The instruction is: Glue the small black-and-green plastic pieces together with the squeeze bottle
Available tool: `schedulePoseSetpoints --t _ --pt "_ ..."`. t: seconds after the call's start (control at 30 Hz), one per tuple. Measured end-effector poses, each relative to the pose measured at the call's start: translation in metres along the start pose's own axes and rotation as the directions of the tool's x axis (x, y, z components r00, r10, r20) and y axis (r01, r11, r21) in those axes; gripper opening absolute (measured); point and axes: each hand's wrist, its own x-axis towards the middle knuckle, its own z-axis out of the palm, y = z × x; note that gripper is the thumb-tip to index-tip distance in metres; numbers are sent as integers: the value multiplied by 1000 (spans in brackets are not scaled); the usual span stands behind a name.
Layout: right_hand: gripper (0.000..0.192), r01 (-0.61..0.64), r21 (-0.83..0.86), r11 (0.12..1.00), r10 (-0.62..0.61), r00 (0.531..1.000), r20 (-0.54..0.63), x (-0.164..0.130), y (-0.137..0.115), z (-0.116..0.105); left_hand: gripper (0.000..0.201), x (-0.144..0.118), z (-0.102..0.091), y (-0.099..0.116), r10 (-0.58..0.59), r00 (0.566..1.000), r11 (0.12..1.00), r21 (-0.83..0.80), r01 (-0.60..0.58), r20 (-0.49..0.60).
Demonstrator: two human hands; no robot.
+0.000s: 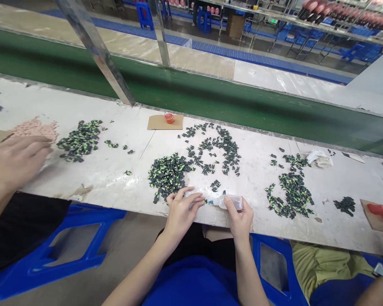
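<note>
In my right hand point(241, 217) is a small translucent squeeze bottle point(224, 202) with a blue needle tip, lying nearly level and pointing left. The tip meets or nearly meets a tiny black-and-green piece point(205, 201) at the fingertips of my left hand point(183, 211), which pinches it. What the piece is, I cannot make out. Just beyond my left hand is a heap of black pieces with bright green marks point(167, 174). Plain dark pieces point(228, 148) lie scattered farther back, and a small cluster of dark pieces point(215, 185) sits near the bottle.
A red tub point(169, 118) stands on cardboard point(155, 122) at the back. Another heap of green-marked pieces point(293, 193) lies to the right. At left, a co-worker's hand point(22, 159) reaches by pink bits point(36, 128). Another person's arm point(381, 280) shows at right. A metal post point(98, 55) rises behind.
</note>
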Motion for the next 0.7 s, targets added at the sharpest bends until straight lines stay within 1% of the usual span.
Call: schedulePoseSetpoints --t 0.2,0.23,0.3,0.37,0.43,0.5,0.57,0.7 --pt "33 -6 45 999 7 999 -42 1 6 -3 12 -1 1 -1 0 1000 1000 7 0 -5" --pt "33 -3 74 997 8 998 -67 1 8 -4 12 -1 1 -2 2 1000 1000 3 -2 -1" --pt "33 30 138 990 -8 988 -156 2 11 -9 11 -1 1 -2 6 1000 1000 -4 -6 9" --pt "31 91 169 981 -44 964 -263 5 13 -14 12 0 1 -2 11 1000 1000 -5 -11 20" --pt "33 144 164 976 -84 942 -325 11 12 -18 13 0 0 -2 23 999 1000 9 -23 25" --pt "40 176 148 973 -117 932 -344 20 11 -21 14 1 -1 -2 48 999 998 35 -49 23" --pt "46 183 105 978 -138 930 -341 30 10 -22 15 1 -1 -2 83 996 994 67 -85 18" --pt "49 126 -53 991 -136 945 -297 44 9 -23 16 -1 1 -5 150 988 982 110 -153 31"
